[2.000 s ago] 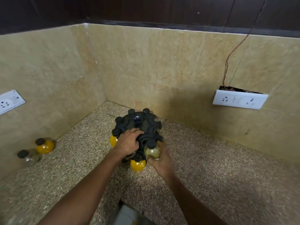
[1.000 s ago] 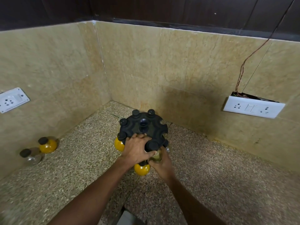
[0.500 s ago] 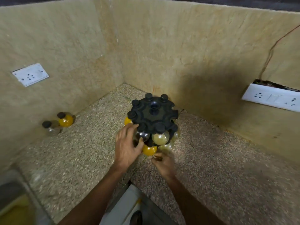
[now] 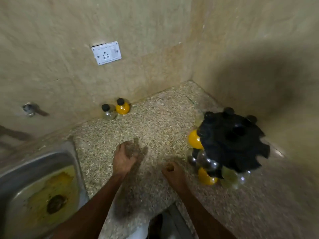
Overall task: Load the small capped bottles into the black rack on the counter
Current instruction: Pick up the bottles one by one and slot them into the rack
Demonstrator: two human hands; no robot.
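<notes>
My left hand (image 4: pixel 124 159) spread, empty, over counter (image 4: pixel 155 121) middle. My right hand (image 4: pixel 172 171) curled, blurred, grip unclear. Black rack (image 4: pixel 231 140) near back corner; two loose bottles (image 4: pixel 115 109) against left wall.

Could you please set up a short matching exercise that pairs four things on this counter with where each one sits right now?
Things:
1. black rack
2. yellow bottle with a black cap
3. sink
4. white socket

Places:
A. on the wall above the counter
B. at the foot of the wall, beside a clear bottle
C. at the right, near the corner
D. at the lower left, beside the counter edge

Pairs: 1-C, 2-B, 3-D, 4-A
</notes>
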